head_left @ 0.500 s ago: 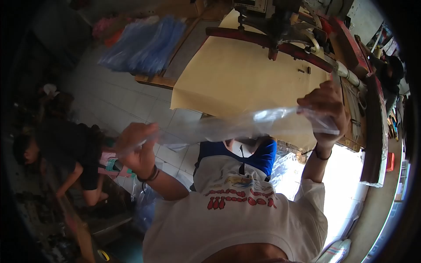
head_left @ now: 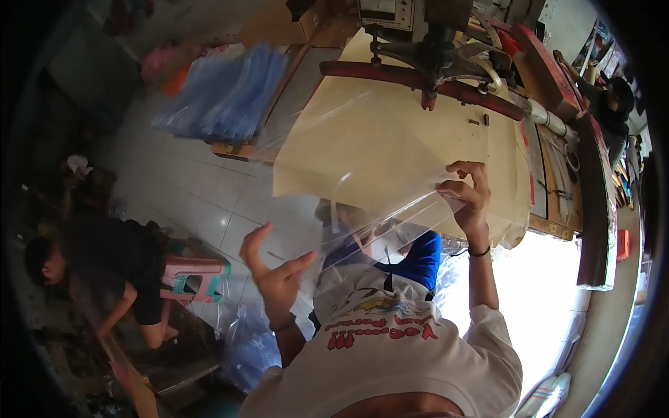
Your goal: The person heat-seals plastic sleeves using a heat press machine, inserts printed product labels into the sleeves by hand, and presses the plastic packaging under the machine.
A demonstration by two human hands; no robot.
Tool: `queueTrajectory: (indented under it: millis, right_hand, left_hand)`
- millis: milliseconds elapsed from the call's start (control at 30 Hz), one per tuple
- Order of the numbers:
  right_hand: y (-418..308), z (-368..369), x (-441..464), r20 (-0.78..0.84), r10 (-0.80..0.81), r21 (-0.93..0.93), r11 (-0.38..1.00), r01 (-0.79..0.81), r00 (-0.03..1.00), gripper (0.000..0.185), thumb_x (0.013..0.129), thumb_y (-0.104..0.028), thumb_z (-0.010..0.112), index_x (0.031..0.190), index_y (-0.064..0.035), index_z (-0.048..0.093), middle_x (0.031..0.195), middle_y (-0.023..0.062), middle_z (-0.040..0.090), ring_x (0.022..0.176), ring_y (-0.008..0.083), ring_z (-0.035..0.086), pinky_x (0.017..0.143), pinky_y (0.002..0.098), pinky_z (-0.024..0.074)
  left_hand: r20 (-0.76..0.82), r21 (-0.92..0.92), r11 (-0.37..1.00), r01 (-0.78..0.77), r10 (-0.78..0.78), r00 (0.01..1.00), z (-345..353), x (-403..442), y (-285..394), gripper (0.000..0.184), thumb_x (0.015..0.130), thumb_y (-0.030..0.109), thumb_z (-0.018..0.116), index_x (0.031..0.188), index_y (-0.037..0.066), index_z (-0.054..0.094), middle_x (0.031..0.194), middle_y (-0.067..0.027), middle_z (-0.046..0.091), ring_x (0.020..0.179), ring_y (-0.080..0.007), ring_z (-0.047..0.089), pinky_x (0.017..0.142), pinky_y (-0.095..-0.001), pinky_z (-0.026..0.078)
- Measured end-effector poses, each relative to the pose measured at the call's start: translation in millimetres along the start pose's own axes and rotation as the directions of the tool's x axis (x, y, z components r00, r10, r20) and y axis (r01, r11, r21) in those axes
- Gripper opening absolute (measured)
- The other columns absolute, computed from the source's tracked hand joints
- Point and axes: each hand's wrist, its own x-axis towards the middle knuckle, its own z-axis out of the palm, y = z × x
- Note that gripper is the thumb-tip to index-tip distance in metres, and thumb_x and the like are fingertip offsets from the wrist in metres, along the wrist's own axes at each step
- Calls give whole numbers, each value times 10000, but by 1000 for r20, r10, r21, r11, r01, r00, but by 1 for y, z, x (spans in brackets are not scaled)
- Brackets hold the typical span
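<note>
A clear plastic sheet (head_left: 390, 212) spreads in front of me, partly over the brown-paper-covered table (head_left: 327, 160) and partly over my lap. My right hand (head_left: 472, 200) pinches its right edge between thumb and fingers, near the table's front. To the left, my left hand (head_left: 277, 273) is open, thumb and fingers spread, beside the sheet's near left edge. Whether it touches the plastic I cannot tell. Above the far part of the table is a machine with a dark red bar (head_left: 376, 72).
A stack of bluish plastic sheets (head_left: 216, 94) lies at the table's left. At far left a person (head_left: 104, 265) bends beside a pink and green stool (head_left: 198, 275). Crumpled clear plastic (head_left: 251, 348) is on the floor. Scissors (head_left: 571, 161) lie at the right.
The plastic, gathered and stretched between both hands before, now spreads out over the table. My left hand has opened and moved right and nearer me; my right hand has moved left and lower.
</note>
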Motion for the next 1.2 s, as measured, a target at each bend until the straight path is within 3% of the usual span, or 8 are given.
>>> queueTrajectory:
  millis: [100, 200, 333, 567, 733, 867, 1067, 1200]
  right_hand:
    - [23, 9, -31, 219, 318, 94, 934, -344, 923, 226, 752, 6, 789, 933, -127, 761, 862, 40, 522, 781, 239, 581, 719, 357, 517]
    - [25, 1, -21, 366, 363, 30, 916, -401, 857, 253, 821, 47, 693, 1042, -70, 730, 939, 81, 640, 862, 270, 670, 781, 361, 555]
    - [35, -4, -6, 456, 393, 63, 881, -469, 799, 293, 850, 47, 595, 1121, -10, 690, 1114, 143, 722, 1046, 287, 700, 895, 337, 543]
    - [54, -13, 9, 664, 428, 227, 666, -710, 613, 412, 884, -215, 715, 1218, 20, 659, 1067, 138, 717, 1029, 269, 681, 907, 354, 529]
    - [79, 16, 25, 686, 579, 240, 391, -888, 441, 297, 950, -236, 699, 1146, -17, 665, 905, 63, 691, 807, 117, 650, 660, 233, 517]
    - [96, 46, 33, 677, 542, 266, 451, -852, 498, 364, 937, -128, 657, 1279, -35, 574, 807, 23, 630, 697, 73, 606, 582, 212, 485]
    - [90, 38, 29, 515, 606, 339, 506, -794, 606, 401, 920, -58, 527, 1314, 7, 564, 781, 30, 617, 653, 102, 603, 617, 251, 509]
    - [102, 40, 19, 487, 659, 462, 362, -810, 573, 364, 923, -76, 512, 1261, 23, 605, 770, 25, 598, 665, 114, 604, 630, 263, 509]
  left_hand:
    - [212, -175, 876, 449, -412, 886, 55, -57, -6, 305, 839, 55, 754, 1097, 216, 765, 1469, -148, 468, 1382, -320, 422, 1045, -474, 398]
    - [609, -594, 231, 771, -497, 618, 92, -108, -29, 539, 890, 30, 665, 1368, 269, 594, 1506, -174, 419, 1364, -358, 456, 1120, -484, 371]
    - [644, -664, -691, 286, -334, 688, 91, -84, -5, 613, 942, 89, 524, 1505, 297, 399, 1560, -313, 293, 1364, -404, 461, 1159, -505, 370]
    - [805, -584, -678, 446, -417, 421, 111, -98, -25, 544, 1028, 168, 488, 1544, 118, 324, 1487, -253, 440, 1276, -337, 558, 1085, -450, 471]
    - [693, -680, -181, 711, -476, 541, 100, -47, -4, 509, 992, 55, 531, 1473, 8, 371, 1310, -187, 583, 1109, -285, 649, 982, -384, 552]
    - [533, -752, 26, 659, -565, 630, 105, -18, -8, 539, 961, -7, 563, 1465, 6, 372, 1255, -185, 611, 1052, -301, 681, 939, -378, 580]
    - [687, -720, -334, 607, -466, 558, 117, 11, -10, 564, 1004, 98, 549, 1462, -116, 301, 1377, -278, 543, 1264, -303, 585, 1076, -331, 491]
    - [693, -720, -350, 599, -400, 600, 124, 28, -10, 511, 993, 54, 537, 1443, -104, 354, 1361, -282, 553, 1271, -307, 580, 1098, -367, 478]
